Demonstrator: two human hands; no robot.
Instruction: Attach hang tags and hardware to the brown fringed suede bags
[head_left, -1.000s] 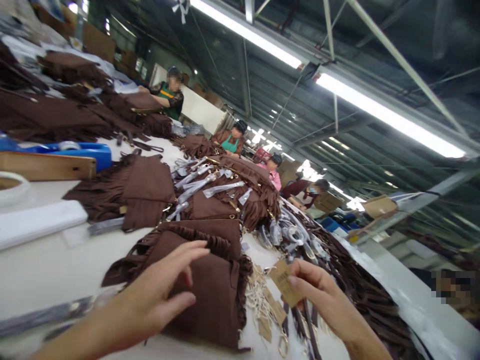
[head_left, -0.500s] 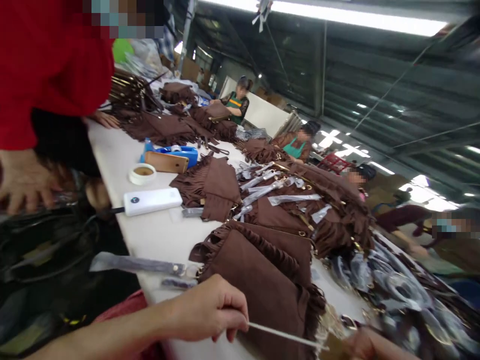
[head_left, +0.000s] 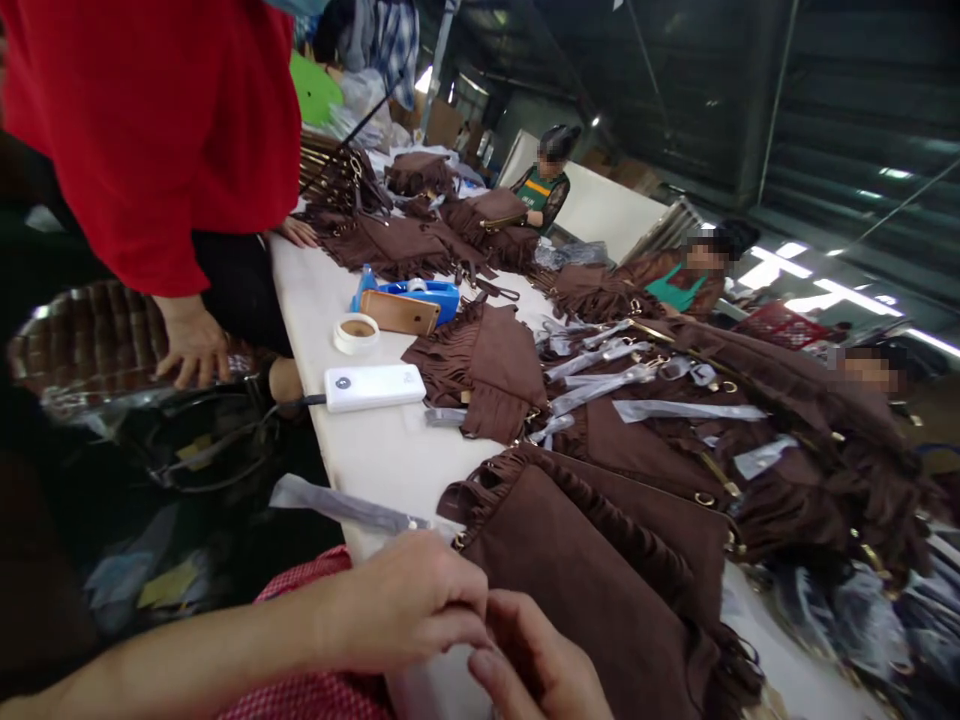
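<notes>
My left hand [head_left: 409, 605] is closed, its fingers curled at the near edge of a brown fringed bag [head_left: 592, 570]. Right against it, my right hand [head_left: 544, 660] has its thumb and fingers pinched together; whatever lies between the fingertips is hidden. The bag lies flat on the white table [head_left: 382, 450], with a strap wrapped in clear plastic [head_left: 337, 505] sticking out to the left past the table edge. Another brown fringed bag [head_left: 506, 370] lies beyond it.
A white power bank [head_left: 375, 387], a tape roll [head_left: 356, 334], a phone [head_left: 399, 312] and a blue tape dispenser [head_left: 442, 295] sit along the left edge. Brown bags [head_left: 787, 400] pile up at right. A person in red [head_left: 165, 130] stands at left; others work across the table.
My right hand has come in from the lower right to meet my left hand. The white cord stretched between them no longer shows. The view has shifted, so the table things appear farther right.
</notes>
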